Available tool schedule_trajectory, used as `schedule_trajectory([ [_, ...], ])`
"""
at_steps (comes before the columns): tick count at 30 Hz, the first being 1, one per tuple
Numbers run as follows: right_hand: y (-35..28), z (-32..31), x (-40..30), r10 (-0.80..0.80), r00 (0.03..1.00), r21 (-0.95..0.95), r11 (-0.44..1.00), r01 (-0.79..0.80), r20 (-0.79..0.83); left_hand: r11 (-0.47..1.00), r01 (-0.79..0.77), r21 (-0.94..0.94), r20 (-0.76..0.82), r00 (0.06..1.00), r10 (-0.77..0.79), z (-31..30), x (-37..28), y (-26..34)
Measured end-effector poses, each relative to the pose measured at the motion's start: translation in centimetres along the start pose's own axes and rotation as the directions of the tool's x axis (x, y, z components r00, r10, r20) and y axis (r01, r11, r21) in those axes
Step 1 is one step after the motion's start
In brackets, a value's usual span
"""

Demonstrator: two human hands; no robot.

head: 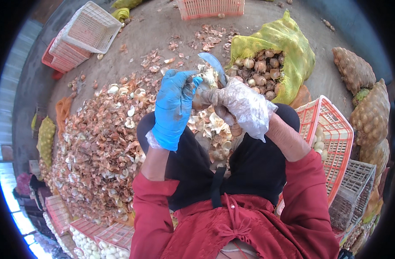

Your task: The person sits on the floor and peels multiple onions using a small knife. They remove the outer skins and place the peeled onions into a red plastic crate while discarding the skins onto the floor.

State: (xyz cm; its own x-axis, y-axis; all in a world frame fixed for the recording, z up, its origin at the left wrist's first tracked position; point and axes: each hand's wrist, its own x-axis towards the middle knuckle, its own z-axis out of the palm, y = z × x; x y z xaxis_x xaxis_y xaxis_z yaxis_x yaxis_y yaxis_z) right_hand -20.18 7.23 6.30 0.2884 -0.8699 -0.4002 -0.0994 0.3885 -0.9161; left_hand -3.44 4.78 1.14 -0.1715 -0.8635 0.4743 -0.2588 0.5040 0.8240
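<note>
My left hand [175, 105], in a blue glove, is closed at the fingertips around a brownish onion [201, 94], which the fingers of both hands partly cover. Clear plastic film covers my right hand [241, 103], which grips a knife with a curved steel blade [217, 66]. The blade rises beyond the knuckles and its tip bends to the left; the handle is hidden in the grip. My right thumb reaches across to the onion. Both hands are above my knees, over loose onion skins [218, 124] on the ground.
A yellow mesh sack [289, 42] spills unpeeled onions [260, 66] ahead right. A large heap of skins [103, 149] lies left. By my right leg, a red-and-white crate [336, 129] holds peeled onions [318, 142]. Stacked crates [87, 27] stand far left; filled sacks [370, 110] line the right.
</note>
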Motion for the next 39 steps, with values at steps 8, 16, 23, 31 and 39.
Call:
schedule_trajectory([
  [8, 4.0, -2.0, 1.0, -0.245, 0.963, 0.174, 0.959, 0.224, 0.110, 0.961, 0.155, -0.229, -0.131, 0.973, -0.188, -0.9, -0.1, 0.7],
  [16, 5.3, -2.0, 1.1, -0.247, 0.969, 0.285, 0.931, 0.229, 0.030, 0.701, 0.283, -0.655, -0.074, 0.899, -0.432, -2.3, -0.4, 1.5],
  [23, 5.8, -1.6, 2.0, -0.274, 0.962, 0.328, 0.909, 0.259, 0.000, 0.756, 0.440, -0.485, 0.084, 0.884, -0.461, -2.4, -0.8, 4.3],
  [31, 6.4, -1.1, 3.6, -0.543, 0.834, 0.266, 0.822, 0.504, 0.096, 0.981, -0.083, 0.174, 0.187, 0.981, 0.050, -2.5, -0.2, 3.8],
  [39, 1.1, 0.8, 0.3, -0.392, 0.914, 0.061, 0.920, 0.388, 0.106, 0.989, 0.141, 0.034, 0.092, 0.985, -0.144, -1.1, -1.0, 0.9],
])
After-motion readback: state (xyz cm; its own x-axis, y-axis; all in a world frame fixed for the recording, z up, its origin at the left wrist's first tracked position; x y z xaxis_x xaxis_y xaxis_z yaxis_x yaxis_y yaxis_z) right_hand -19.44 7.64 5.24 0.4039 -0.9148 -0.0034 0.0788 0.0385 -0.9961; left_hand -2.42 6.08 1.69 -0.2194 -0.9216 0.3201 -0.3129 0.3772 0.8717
